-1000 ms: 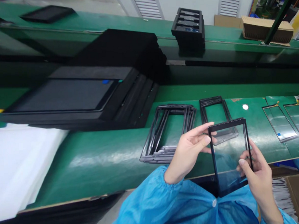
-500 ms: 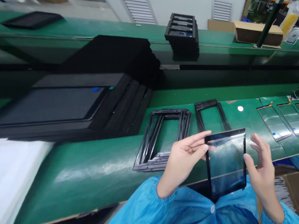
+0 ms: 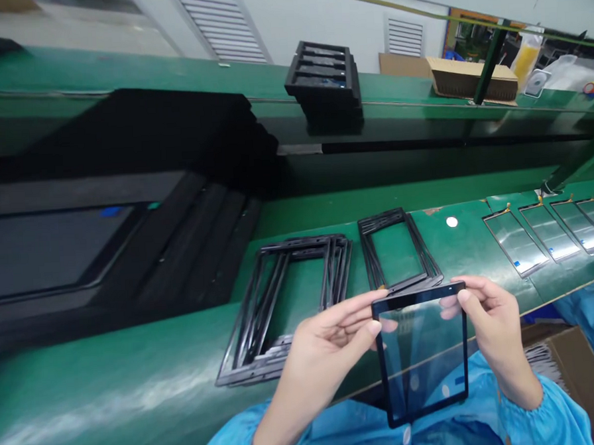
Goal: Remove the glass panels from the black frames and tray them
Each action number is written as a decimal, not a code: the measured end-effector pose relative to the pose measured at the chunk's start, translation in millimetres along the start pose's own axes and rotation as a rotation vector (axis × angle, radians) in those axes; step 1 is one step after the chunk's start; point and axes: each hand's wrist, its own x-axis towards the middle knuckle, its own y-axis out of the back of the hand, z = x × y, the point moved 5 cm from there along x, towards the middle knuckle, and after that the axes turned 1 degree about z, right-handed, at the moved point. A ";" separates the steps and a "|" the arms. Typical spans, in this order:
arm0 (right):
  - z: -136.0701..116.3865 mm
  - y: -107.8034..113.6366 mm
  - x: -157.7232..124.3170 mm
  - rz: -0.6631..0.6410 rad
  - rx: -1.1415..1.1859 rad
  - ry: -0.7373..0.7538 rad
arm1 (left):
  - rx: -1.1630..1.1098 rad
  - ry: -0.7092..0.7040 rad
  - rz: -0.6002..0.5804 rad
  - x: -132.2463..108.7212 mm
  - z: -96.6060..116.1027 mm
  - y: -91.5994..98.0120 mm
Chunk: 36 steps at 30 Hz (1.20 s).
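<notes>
Panel pinched high, lower end free

The see-through rectangular panel with a black border (image 3: 423, 355) is held up at the near edge of the glossy green desk (image 3: 151, 389). The left hand (image 3: 330, 340) has its grip closed on the upper left edge, the right hand (image 3: 494, 315) on the top right corner. A loosened pinch could drop it; straying fingertips could smudge it
</notes>
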 end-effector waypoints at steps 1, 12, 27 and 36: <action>1.5 -3.8 0.1 -0.024 -0.008 -0.009 | 0.091 -0.076 -0.011 0.7 6.7 -2.5; 23.7 28.8 13.0 -0.296 -0.038 -0.342 | -0.014 0.079 -0.234 9.9 13.3 -16.9; 17.4 38.1 2.2 0.071 -0.093 -0.106 | -0.224 0.154 0.047 -5.0 6.2 -15.6; 28.6 36.6 -1.4 0.076 -0.048 -0.093 | 0.027 -0.031 0.135 4.4 -5.1 -5.7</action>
